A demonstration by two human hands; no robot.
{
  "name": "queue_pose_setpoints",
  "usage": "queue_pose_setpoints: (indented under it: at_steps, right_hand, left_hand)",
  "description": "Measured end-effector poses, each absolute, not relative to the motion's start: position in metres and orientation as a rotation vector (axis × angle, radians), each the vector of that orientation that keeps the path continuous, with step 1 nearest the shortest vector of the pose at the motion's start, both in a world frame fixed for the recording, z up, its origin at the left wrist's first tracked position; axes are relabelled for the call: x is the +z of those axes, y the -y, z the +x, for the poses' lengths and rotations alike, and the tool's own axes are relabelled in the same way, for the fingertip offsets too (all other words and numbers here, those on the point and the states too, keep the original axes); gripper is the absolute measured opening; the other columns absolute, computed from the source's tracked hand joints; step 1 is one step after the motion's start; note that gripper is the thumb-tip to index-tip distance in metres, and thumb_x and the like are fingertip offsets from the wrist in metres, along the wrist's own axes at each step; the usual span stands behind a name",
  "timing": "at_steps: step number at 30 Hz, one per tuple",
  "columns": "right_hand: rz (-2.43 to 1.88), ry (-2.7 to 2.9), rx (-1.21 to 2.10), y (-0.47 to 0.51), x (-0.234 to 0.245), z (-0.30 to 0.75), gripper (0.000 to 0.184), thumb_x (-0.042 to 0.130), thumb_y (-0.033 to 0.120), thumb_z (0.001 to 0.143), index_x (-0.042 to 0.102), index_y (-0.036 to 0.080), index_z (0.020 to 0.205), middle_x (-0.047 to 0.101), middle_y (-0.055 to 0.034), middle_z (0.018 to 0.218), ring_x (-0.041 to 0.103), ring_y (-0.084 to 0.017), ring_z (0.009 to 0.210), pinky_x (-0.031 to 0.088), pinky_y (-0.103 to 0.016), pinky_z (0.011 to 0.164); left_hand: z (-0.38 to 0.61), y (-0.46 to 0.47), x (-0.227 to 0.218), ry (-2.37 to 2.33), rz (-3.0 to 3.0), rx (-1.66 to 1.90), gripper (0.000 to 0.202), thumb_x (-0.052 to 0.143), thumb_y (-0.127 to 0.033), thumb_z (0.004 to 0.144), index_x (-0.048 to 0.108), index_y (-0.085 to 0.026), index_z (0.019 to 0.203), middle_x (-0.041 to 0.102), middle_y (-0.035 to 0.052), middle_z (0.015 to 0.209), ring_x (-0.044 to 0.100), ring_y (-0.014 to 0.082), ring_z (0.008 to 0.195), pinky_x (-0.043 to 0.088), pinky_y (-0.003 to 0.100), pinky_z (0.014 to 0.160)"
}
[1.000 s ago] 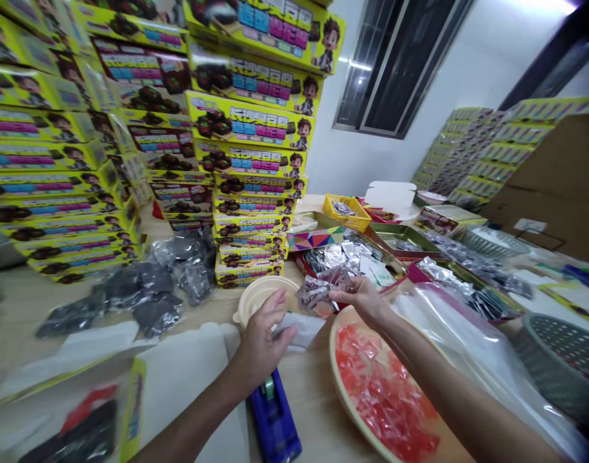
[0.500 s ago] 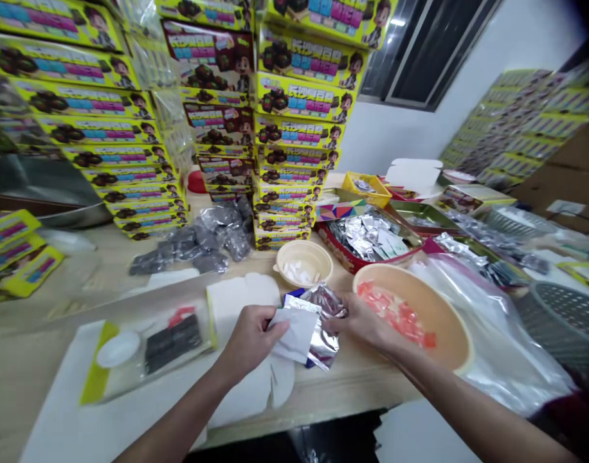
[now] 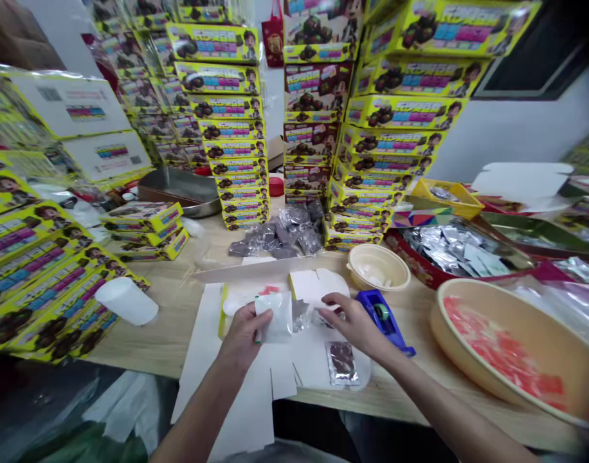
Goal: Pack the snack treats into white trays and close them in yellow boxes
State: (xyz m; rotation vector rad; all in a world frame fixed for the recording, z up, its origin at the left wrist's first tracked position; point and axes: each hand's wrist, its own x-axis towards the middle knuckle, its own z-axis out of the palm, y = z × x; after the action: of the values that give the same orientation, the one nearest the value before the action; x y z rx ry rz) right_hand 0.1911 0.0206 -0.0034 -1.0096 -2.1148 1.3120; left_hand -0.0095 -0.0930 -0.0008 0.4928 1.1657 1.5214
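My left hand (image 3: 241,337) is closed on a white packet (image 3: 276,316), pinched between thumb and fingers above an unfolded white carton (image 3: 239,392). My right hand (image 3: 357,326) hovers low over the carton's right flap, fingers curled and apart. Beneath its fingertips lies small clear wrapping; I cannot tell whether they touch it. A small grey sachet (image 3: 300,315) is between the hands. Nearer the table's front edge, a dark brown sachet with a silvery sheen (image 3: 341,363) lies flat on the flap. Behind the white packet, a red piece (image 3: 269,290) shows in part.
A blue tape dispenser (image 3: 384,321) stands right of my right hand. Beyond are a cream bowl (image 3: 379,267) of white pieces and a large basin (image 3: 511,360) of red packets. Stacked yellow boxes (image 3: 241,132) rise behind grey packets (image 3: 285,235). A white cup (image 3: 126,301) is at left.
The view has swung left. My right hand has let go of the silvery sachets; a brown one now lies on the flap. My left hand still holds a white packet.
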Motion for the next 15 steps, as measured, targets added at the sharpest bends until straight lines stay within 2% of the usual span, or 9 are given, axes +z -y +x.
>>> queue_pose_setpoints:
  at_steps: [2,4,6,7,10,13,15]
  right_hand:
    - [-0.96,1.838,1.724,-0.005,0.004,0.173,0.037,0.049,0.048,0.084,0.055,0.016,0.104,0.062,-0.0076,0.088,0.059,-0.019,0.075,0.048,-0.032,0.064]
    - [-0.933,1.689,1.913,0.01,0.003,0.157,0.045,0.061,0.047,0.076,0.052,0.017,0.107,0.061,-0.0027,0.077,0.057,-0.016,0.066,0.047,-0.027,0.057]
    - [-0.939,1.733,1.857,0.017,-0.006,0.146,0.046,0.072,0.035,0.065,0.053,0.016,0.103,0.058,0.0011,0.07,0.053,-0.012,0.059,0.043,-0.023,0.052]
    - [-0.946,1.776,1.802,0.016,-0.011,0.141,0.043,0.073,0.032,0.063,0.054,0.016,0.099,0.057,0.002,0.067,0.051,-0.011,0.056,0.041,-0.022,0.05]
    - [-0.975,1.869,1.647,-0.001,-0.025,0.124,0.038,0.067,0.03,0.066,0.054,0.016,0.099,0.053,0.0038,0.062,0.049,-0.011,0.054,0.039,-0.022,0.048]
    - [-1.022,1.991,1.433,-0.025,-0.029,0.102,0.042,0.064,0.029,0.067,0.051,0.016,0.105,0.05,0.0046,0.061,0.048,-0.012,0.052,0.039,-0.023,0.047]
    - [-0.992,2.136,1.234,-0.034,-0.028,0.091,0.044,0.065,0.027,0.067,0.051,0.016,0.106,0.056,0.0002,0.072,0.052,-0.013,0.059,0.043,-0.025,0.053]
  left_hand:
    - [-0.008,0.098,-0.007,-1.236,0.59,1.561,0.03,0.075,-0.03,0.063,0.061,-0.011,0.081,0.065,0.0038,0.07,0.059,0.0132,0.06,0.046,0.022,0.056]
    - [-0.001,0.104,-0.013,-1.363,0.725,1.573,0.03,0.071,-0.028,0.068,0.056,-0.013,0.089,0.065,0.0028,0.074,0.059,0.0134,0.063,0.046,0.022,0.057]
    - [0.002,0.113,-0.016,-1.537,0.859,1.562,0.038,0.068,-0.027,0.071,0.048,-0.016,0.101,0.063,0.0006,0.076,0.058,0.0126,0.063,0.045,0.021,0.056]
    - [0.001,0.117,-0.017,-1.636,0.914,1.562,0.043,0.067,-0.027,0.072,0.044,-0.018,0.107,0.062,-0.0004,0.077,0.057,0.0117,0.061,0.044,0.021,0.055]
    - [-0.018,0.134,-0.018,-1.915,0.996,1.622,0.048,0.064,-0.03,0.075,0.04,-0.019,0.115,0.059,0.0,0.083,0.054,0.009,0.057,0.043,0.02,0.053]
    - [-0.055,0.149,-0.02,-2.091,0.977,1.73,0.037,0.061,-0.035,0.077,0.048,-0.018,0.107,0.058,0.0017,0.086,0.055,0.0094,0.061,0.045,0.021,0.056]
    - [-0.082,0.155,-0.02,-2.167,0.968,1.753,0.032,0.061,-0.037,0.076,0.053,-0.017,0.099,0.058,0.0022,0.083,0.055,0.0107,0.064,0.046,0.021,0.058]
